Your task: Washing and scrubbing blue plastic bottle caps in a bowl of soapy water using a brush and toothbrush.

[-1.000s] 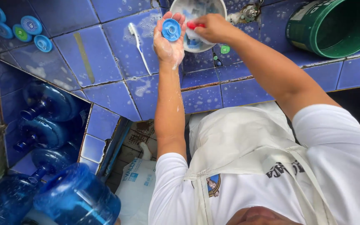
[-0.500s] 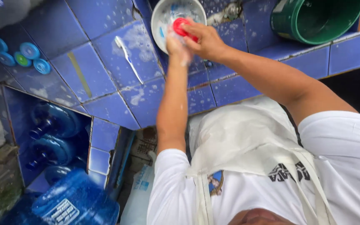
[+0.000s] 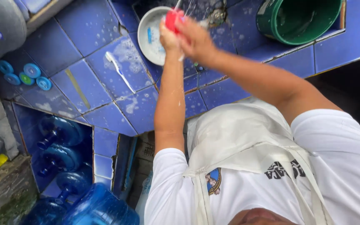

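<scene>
Fingers of both hands clamp a small red plastic cap over the white round basin; soapy skin could let it slip.

Both bare forearms reach forward, the left hand and right hand pressed together, fingers curled closed.

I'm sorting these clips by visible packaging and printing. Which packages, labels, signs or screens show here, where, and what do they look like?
Emblem patch: on the white apron's chest, shield-like, blue and yellow.
Dark lettering: printed across the apron, right of the emblem.
Pale bag or package: low beside the blue water jug, mostly hidden.
No signs or screens.
</scene>
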